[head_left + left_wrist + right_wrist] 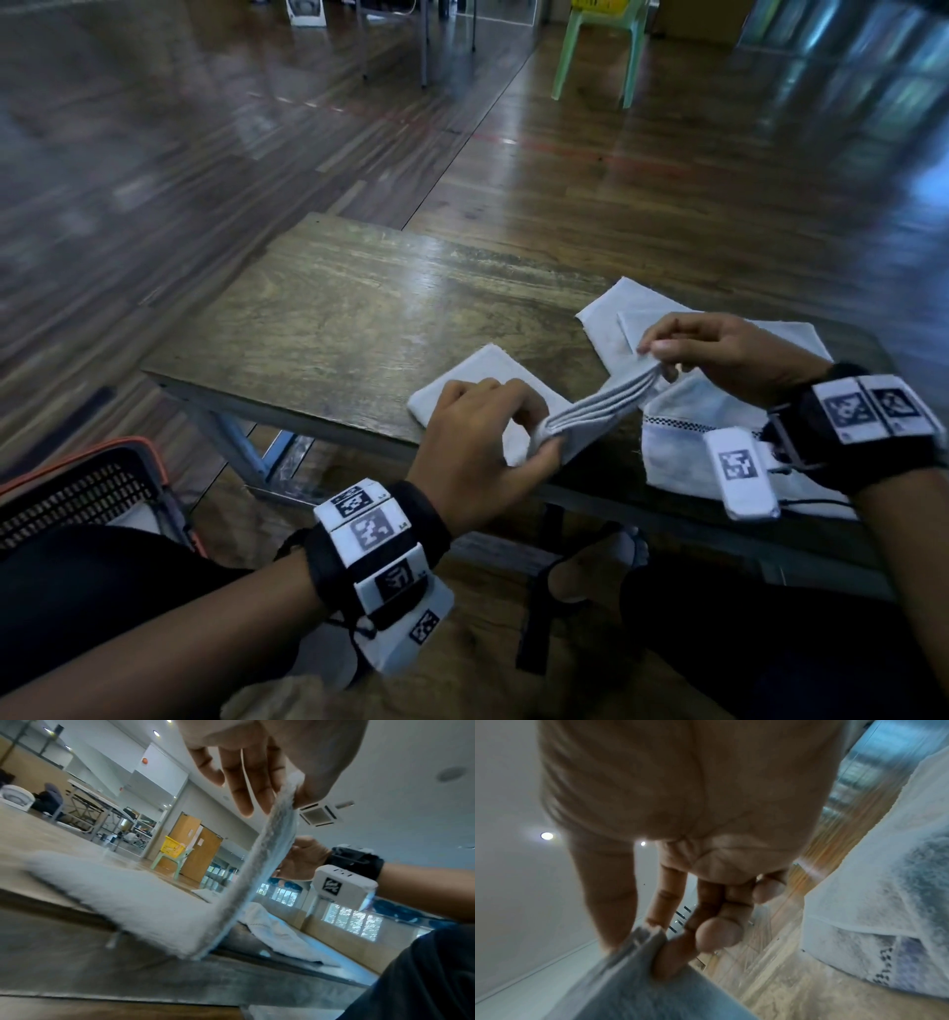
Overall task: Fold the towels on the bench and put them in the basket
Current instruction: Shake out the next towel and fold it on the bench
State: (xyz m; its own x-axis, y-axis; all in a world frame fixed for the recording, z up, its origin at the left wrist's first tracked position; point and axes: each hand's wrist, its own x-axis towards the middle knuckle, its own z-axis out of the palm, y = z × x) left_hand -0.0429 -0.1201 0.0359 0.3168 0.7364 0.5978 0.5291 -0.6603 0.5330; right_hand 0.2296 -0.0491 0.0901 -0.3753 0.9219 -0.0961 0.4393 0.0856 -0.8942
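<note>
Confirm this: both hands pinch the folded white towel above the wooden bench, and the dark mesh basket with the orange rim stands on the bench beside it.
Wrong about the basket. The head view shows the dark mesh basket with the orange rim on the floor, left of the wooden bench. The left hand and right hand do pinch the folded white towel.

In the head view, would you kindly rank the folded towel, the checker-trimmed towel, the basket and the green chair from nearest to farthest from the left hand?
1. Folded towel: pinched in the left hand's grip.
2. Checker-trimmed towel: on the bench to the right, under the right wrist.
3. Basket: on the floor, far left.
4. Green chair: far across the floor, at the top.
</note>
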